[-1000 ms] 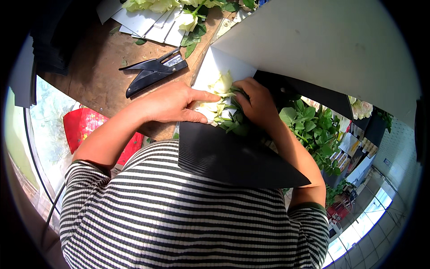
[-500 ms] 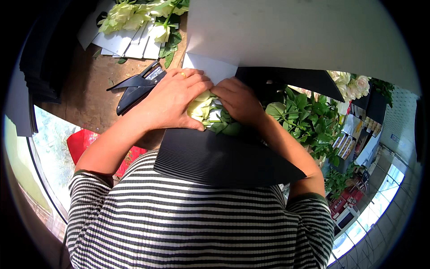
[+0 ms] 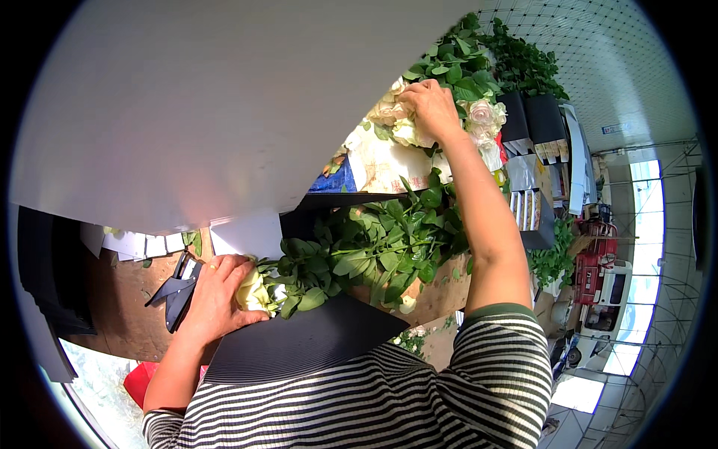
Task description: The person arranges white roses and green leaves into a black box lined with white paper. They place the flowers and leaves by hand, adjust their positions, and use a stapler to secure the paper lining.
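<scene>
My left hand is wrapped around pale yellow-green roses whose leafy stems run to the right. They lie on a black corrugated sheet against my striped shirt, with a white card behind them. My right arm is stretched out to the far right, where my right hand curls its fingers onto a cream rose in a pile of roses. Its fingertips are partly hidden among the blooms. A black stapler rests beside my left hand.
A large pale sheet hangs close, covering the upper left. Loose leafy stems spread over the wooden table. Black boxes stand at the right, pinkish-white roses beside them. Dark stacked sheets are at the far left.
My right hand has left the roses by my left hand and reached far right to the rose pile. My left hand stays on its roses. The view has swung to the right.
</scene>
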The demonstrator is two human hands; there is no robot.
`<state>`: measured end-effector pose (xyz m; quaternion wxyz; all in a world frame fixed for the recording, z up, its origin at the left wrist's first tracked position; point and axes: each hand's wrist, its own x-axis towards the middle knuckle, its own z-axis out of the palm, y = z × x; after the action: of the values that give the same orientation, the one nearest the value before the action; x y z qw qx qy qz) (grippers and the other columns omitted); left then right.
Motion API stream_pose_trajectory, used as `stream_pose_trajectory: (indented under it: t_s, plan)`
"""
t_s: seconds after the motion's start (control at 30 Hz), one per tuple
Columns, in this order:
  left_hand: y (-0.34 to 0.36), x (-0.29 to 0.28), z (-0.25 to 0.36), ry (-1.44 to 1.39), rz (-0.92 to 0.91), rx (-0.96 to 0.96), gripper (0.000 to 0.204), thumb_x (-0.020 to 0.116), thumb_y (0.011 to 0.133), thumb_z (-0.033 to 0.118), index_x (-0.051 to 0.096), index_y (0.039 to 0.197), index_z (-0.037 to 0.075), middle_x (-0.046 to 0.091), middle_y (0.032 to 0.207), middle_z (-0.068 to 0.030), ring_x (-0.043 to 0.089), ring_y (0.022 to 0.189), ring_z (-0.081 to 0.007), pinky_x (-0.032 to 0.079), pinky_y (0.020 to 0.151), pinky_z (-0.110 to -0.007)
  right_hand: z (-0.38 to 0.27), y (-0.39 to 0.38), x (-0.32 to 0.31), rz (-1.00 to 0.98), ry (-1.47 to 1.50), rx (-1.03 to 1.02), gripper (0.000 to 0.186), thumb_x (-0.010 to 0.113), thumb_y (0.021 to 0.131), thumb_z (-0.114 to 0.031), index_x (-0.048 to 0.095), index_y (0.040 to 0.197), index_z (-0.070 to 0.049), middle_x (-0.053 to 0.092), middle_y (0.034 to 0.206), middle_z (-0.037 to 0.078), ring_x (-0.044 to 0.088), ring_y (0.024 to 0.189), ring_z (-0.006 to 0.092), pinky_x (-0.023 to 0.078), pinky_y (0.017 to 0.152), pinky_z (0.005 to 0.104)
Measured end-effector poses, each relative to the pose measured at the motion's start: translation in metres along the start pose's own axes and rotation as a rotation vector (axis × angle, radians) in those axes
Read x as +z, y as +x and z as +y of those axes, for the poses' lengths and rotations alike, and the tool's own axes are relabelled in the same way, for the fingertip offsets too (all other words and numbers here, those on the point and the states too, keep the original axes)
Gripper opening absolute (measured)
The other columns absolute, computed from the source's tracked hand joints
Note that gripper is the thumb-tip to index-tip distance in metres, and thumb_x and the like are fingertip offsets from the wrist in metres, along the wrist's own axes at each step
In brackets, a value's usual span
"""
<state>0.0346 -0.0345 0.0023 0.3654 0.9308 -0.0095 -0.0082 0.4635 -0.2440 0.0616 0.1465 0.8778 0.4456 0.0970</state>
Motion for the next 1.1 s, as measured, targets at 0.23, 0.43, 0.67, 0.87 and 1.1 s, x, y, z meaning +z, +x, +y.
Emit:
stream_pose_trajectory:
  t_s: [0.23,0.43,0.67,0.87,1.1]
  plan:
    - [-0.001,-0.002,0.003,0.001,-0.025,-0.049,0.088,0.089,0.050,0.039,0.056,0.122,0.000,0.054,0.119,-0.0134,0.050,0.112,-0.0330,0.039,0.098,-0.045,0.022,0.006,-0.023,-0.204,-0.366,-0.371,0.021,0.065,0.078,-0.014,0.074,0.089,-0.029,0.055,0.112,-0.006,0.048,0.109,0.0165,0.041,0.086,0.0328]
    - [-0.001,-0.001,0.003,-0.006,0.002,-0.035,0.087,0.089,0.050,0.037,0.056,0.121,0.001,0.055,0.118,-0.0132,0.051,0.109,-0.0335,0.040,0.096,-0.044,0.053,0.008,-0.042,0.431,0.353,-0.072,0.032,0.070,0.076,-0.008,0.070,0.106,-0.019,0.056,0.120,-0.001,0.056,0.105,0.0210,0.046,0.085,0.0356]
    - [0.000,0.000,0.000,-0.016,0.034,-0.017,0.088,0.091,0.045,0.033,0.055,0.119,0.001,0.055,0.117,-0.0146,0.050,0.111,-0.0358,0.040,0.096,-0.045,0.148,0.029,-0.117,1.077,1.118,0.061,0.019,0.067,0.089,-0.007,0.064,0.107,0.000,0.067,0.101,0.011,0.066,0.090,0.0199,0.058,0.080,0.0310]
    - [0.003,-0.001,0.002,-0.045,0.033,-0.020,0.088,0.091,0.043,0.028,0.053,0.118,0.003,0.055,0.117,-0.0148,0.049,0.112,-0.0356,0.040,0.096,-0.045,0.189,0.006,-0.152,0.835,1.098,-0.034,0.018,0.063,0.092,-0.007,0.062,0.109,-0.001,0.065,0.104,0.008,0.065,0.093,0.0201,0.056,0.085,0.0311]
    - [-0.002,-0.002,0.003,-0.036,0.029,-0.005,0.084,0.091,0.045,0.027,0.054,0.114,0.000,0.055,0.116,-0.0142,0.049,0.113,-0.0355,0.040,0.097,-0.045,0.197,-0.008,-0.161,0.787,1.328,0.107,0.020,0.058,0.093,-0.001,0.060,0.113,0.003,0.064,0.111,0.015,0.066,0.100,0.0278,0.056,0.091,0.0347]
